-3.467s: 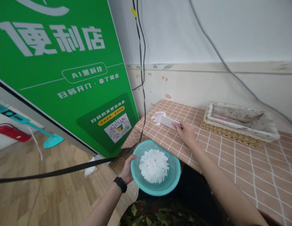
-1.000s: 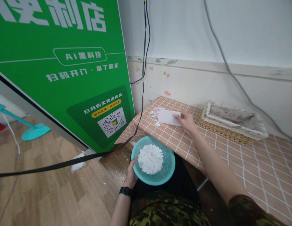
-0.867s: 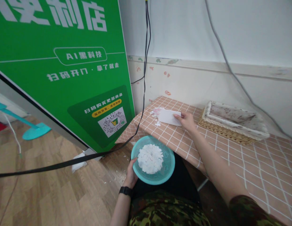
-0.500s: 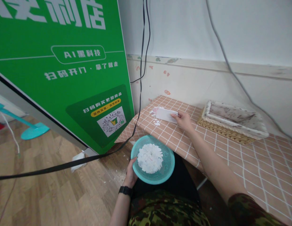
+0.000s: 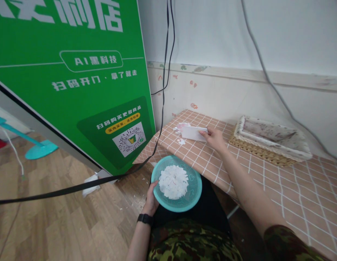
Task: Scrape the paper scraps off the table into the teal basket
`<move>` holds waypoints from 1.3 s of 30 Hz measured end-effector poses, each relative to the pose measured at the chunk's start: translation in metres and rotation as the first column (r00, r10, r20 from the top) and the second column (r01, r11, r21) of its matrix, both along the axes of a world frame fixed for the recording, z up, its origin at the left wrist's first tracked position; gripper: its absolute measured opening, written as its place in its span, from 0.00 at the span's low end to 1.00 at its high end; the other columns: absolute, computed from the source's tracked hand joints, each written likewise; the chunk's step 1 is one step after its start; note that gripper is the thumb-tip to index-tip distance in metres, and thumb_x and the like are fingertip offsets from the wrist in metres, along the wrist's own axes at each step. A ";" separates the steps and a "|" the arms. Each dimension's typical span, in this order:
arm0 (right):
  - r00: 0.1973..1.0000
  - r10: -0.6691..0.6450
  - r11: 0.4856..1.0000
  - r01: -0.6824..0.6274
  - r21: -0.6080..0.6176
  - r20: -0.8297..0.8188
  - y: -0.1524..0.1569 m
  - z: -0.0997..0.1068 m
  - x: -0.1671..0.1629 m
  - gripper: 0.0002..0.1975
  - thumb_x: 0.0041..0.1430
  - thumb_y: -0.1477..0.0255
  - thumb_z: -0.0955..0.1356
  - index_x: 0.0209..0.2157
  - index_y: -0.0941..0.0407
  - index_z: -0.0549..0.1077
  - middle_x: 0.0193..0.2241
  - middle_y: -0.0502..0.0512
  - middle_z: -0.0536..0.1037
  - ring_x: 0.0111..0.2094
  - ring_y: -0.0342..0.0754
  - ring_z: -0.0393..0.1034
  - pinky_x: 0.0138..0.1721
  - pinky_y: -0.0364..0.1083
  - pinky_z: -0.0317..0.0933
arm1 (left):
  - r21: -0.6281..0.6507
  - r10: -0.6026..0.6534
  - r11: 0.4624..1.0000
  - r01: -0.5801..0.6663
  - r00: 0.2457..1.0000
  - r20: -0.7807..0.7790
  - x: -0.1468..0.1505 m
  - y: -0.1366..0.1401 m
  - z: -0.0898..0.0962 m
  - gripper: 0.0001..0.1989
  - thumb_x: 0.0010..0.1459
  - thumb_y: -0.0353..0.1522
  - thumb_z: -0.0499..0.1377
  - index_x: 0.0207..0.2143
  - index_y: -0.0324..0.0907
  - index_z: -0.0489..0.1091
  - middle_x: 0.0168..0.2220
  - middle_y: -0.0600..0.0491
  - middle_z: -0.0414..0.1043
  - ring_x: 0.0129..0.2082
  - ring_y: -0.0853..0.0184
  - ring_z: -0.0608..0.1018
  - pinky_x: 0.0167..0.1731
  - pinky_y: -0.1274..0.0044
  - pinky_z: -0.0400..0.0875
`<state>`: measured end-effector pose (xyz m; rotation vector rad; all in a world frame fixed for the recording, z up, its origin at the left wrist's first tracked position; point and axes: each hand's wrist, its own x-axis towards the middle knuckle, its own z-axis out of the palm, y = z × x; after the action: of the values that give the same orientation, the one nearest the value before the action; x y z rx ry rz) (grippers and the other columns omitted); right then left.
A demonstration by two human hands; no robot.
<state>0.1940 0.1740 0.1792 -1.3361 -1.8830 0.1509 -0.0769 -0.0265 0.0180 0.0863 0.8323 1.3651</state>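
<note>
My left hand point(image 5: 151, 200) grips the near left rim of a round turquoise plastic basket point(image 5: 194, 195), held over my lap just below the table edge. A heap of small white paper scraps point(image 5: 173, 182) lies in it. Between the thumb and fingers of my right hand point(image 5: 214, 137) is a flat white rectangular card point(image 5: 192, 133), tilted on the tabletop. Loose paper bits point(image 5: 181, 141), some of them pinkish, lie on the table around the card's left end. The fingers of my left hand under the rim are partly hidden.
A brown checked cloth covers the table point(image 5: 255, 181). A lined wicker basket point(image 5: 268, 139) sits by the wall. The green cabinet point(image 5: 103, 98) stands left, and a black strap point(image 5: 75, 187) crosses in front of it. A grey cable point(image 5: 262, 61) hangs along the wall.
My right hand and the white card have shifted very slightly to the right. The turquoise basket and my left hand have hardly moved.
</note>
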 end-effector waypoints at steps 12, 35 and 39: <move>1.000 0.019 1.000 -0.019 0.015 0.005 0.001 -0.005 -0.003 0.18 0.55 0.60 0.63 0.18 0.56 0.61 0.15 0.48 0.62 0.19 0.41 0.54 0.22 0.43 0.44 | -0.016 -0.017 1.000 0.017 1.000 -0.001 -0.001 0.000 -0.001 0.21 0.52 0.34 0.58 0.48 0.34 0.69 0.41 0.43 0.77 0.42 0.54 0.77 0.46 0.65 0.68; 0.990 0.122 0.991 -0.126 -0.053 -0.064 -0.011 0.000 -0.018 0.18 0.55 0.58 0.63 0.21 0.57 0.66 0.16 0.47 0.62 0.19 0.41 0.55 0.22 0.43 0.46 | -0.035 0.016 0.999 -0.017 1.000 -0.016 0.000 0.000 0.001 0.19 0.50 0.33 0.59 0.45 0.34 0.70 0.39 0.44 0.77 0.42 0.54 0.77 0.46 0.65 0.68; 0.992 0.055 0.998 -0.060 -0.035 -0.111 -0.008 -0.003 -0.016 0.20 0.55 0.56 0.62 0.20 0.57 0.65 0.15 0.47 0.61 0.20 0.41 0.53 0.22 0.43 0.45 | -0.035 0.019 0.999 -0.020 1.000 -0.011 0.001 -0.001 0.004 0.20 0.50 0.33 0.59 0.46 0.34 0.70 0.39 0.44 0.77 0.41 0.54 0.77 0.45 0.65 0.68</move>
<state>0.1781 0.1656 0.1767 -1.2738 -1.8344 0.2862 -0.0761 -0.0274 0.0218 0.0584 0.8680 1.3687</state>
